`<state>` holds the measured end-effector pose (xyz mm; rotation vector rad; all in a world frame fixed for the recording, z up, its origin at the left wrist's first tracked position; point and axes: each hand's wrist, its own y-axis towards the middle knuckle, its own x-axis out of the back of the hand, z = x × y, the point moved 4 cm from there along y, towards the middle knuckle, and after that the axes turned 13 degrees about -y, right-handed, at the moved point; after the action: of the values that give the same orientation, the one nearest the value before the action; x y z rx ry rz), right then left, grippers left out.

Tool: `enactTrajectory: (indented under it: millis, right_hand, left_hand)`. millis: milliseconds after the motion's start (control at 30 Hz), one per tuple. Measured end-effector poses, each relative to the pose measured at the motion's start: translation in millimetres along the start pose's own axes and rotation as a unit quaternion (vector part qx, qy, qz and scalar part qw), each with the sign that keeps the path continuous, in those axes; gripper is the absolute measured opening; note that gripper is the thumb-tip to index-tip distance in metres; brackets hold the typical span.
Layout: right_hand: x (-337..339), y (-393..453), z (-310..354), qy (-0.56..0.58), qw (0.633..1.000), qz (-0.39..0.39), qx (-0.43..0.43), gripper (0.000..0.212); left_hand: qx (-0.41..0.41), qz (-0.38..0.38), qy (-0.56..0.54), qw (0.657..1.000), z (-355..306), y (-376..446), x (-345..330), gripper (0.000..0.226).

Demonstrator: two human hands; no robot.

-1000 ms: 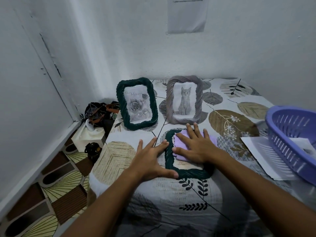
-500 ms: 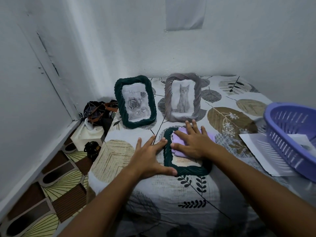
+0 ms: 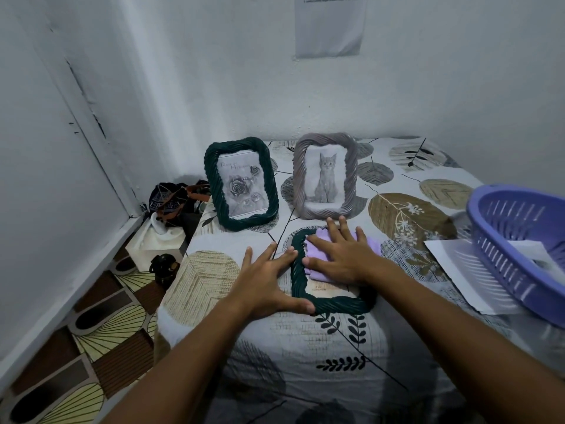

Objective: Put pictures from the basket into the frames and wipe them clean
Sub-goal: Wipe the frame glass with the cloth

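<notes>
A dark green rope-edged frame (image 3: 336,302) lies flat on the table. My right hand (image 3: 341,255) lies flat on a lilac cloth (image 3: 318,255), pressing it onto the frame's glass. My left hand (image 3: 269,283) rests with straight, spread fingers beside the frame, thumb and forefinger touching its left edge. Behind stand a dark green frame (image 3: 241,183) with a rose picture and a grey frame (image 3: 325,175) with a kitten picture. A purple basket (image 3: 519,243) with paper inside sits at the right.
The table (image 3: 397,209) has a leaf-patterned cover and stands against white walls. A loose white sheet (image 3: 458,270) lies under the basket. On the floor to the left sit a white box (image 3: 156,243), dark bags (image 3: 174,197) and a small dark object (image 3: 163,267).
My right hand and the cloth have slid slightly up the lying frame, toward its far end. My left hand stays against the frame's left edge.
</notes>
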<state>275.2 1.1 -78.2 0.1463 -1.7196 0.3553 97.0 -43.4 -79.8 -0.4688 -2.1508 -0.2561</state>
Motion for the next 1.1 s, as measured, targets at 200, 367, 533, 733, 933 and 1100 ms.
enactTrajectory:
  millis: [200,367,533,733,933,1100]
  right_hand:
    - [2,-11,-2,0.004,0.997,-0.024,0.072,0.092]
    - [-1,-13,-7,-0.008,0.998,-0.03,0.057,0.096]
    - [0,-5,-2,-0.013,0.997,-0.033,0.064,0.102]
    - [0,-26,-18,0.003,0.993,-0.042,0.113,0.084]
    - [2,-7,-21,-0.027,1.0,0.002,0.012,0.075]
    - [0,-9,-7,-0.039,0.999,0.016,0.026,0.07]
  left_hand:
    - [0.006,0.002,-0.005,1.0,-2,-1,1,0.126]
    - [0.013,0.006,-0.008,1.0,-8,-5,4,0.116]
    - [0.014,0.004,-0.006,1.0,-7,-5,4,0.116]
    - [0.026,0.008,-0.013,1.0,-15,-10,8,0.112]
    - [0.024,0.004,-0.015,1.0,-11,-8,6,0.115]
    - [0.028,0.003,-0.009,1.0,-14,-10,7,0.114]
